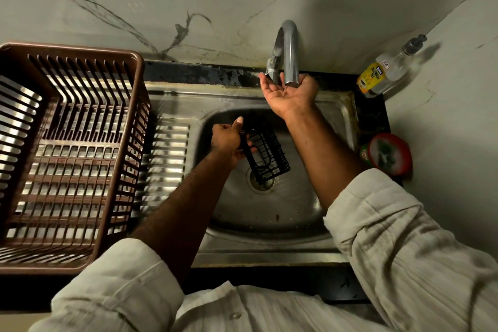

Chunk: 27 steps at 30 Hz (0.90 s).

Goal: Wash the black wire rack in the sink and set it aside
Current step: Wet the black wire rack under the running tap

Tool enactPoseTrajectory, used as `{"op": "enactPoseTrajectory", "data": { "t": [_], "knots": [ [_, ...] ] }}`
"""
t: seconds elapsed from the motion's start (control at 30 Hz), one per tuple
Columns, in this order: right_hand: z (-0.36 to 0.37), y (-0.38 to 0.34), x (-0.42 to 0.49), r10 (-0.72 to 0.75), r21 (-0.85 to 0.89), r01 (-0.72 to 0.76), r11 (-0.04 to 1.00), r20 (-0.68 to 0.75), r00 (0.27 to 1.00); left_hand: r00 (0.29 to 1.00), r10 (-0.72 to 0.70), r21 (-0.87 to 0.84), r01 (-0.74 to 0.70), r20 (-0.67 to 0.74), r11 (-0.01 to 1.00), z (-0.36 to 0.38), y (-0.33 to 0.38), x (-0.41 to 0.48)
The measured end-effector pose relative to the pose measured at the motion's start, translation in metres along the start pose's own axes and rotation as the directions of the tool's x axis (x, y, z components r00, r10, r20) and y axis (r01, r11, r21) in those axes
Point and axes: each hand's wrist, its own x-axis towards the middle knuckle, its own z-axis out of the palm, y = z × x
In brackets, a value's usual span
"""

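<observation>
Pale rolled sleeves (pixel 121 277) lowest in view. Steel sink (pixel 269 213): left hand (pixel 225 140), fingers clamped on black wire rack (pixel 266 153), holds it tilted above the drain. Brown slatted basket (pixel 80 47) on the draining board, left. Right hand (pixel 289 94) palm up under tap (pixel 289 46) spout, fingers apart, holding nothing. Dishwash gel bottle (pixel 382 75) on dark bench; marble wall behind.

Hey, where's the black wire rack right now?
The black wire rack is mid-frame in the head view, held by the left hand inside the sink, just over the drain.
</observation>
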Motion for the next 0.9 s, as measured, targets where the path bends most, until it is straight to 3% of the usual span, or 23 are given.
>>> {"op": "enactPoseTrajectory", "data": {
  "t": [0.3,0.4,0.47,0.53,0.6,0.73,0.83,0.9],
  "knots": [
    [-0.008,-0.012,0.002,-0.045,0.148,0.043,0.988,0.011,0.999,1.0,0.016,0.019,-0.016,0.005,1.0,-0.008,0.0,-0.001],
    [-0.011,-0.01,-0.004,-0.046,-0.035,0.046,0.998,0.011,0.999,1.0,0.015,0.008,-0.016,0.009,1.0,-0.011,0.0,-0.003],
    [-0.017,-0.01,-0.007,-0.027,-0.351,0.016,0.936,-0.025,0.999,1.0,0.016,0.006,-0.017,0.015,1.0,-0.012,-0.002,-0.003],
    [-0.026,-0.008,-0.01,-0.015,-0.736,-0.037,0.676,-0.064,0.998,0.999,0.026,0.012,-0.026,0.028,1.0,-0.013,-0.003,-0.006],
    [-0.035,-0.005,-0.014,-0.05,-0.94,-0.036,0.338,-0.056,0.997,0.999,0.028,0.019,-0.029,0.034,0.999,-0.014,-0.003,-0.008],
    [-0.045,-0.005,-0.027,-0.04,-0.995,0.075,-0.071,0.078,0.996,0.999,0.031,0.037,-0.032,0.031,0.999,-0.014,-0.003,-0.013],
    [-0.051,-0.004,-0.037,-0.015,-0.894,0.169,-0.415,0.193,0.981,0.998,0.042,0.058,-0.044,0.04,0.997,-0.015,-0.007,-0.018],
    [-0.057,0.001,-0.043,-0.027,-0.823,0.2,-0.532,0.252,0.967,0.998,0.036,0.088,-0.039,0.042,0.995,-0.017,-0.01,-0.021]
  ]
}}
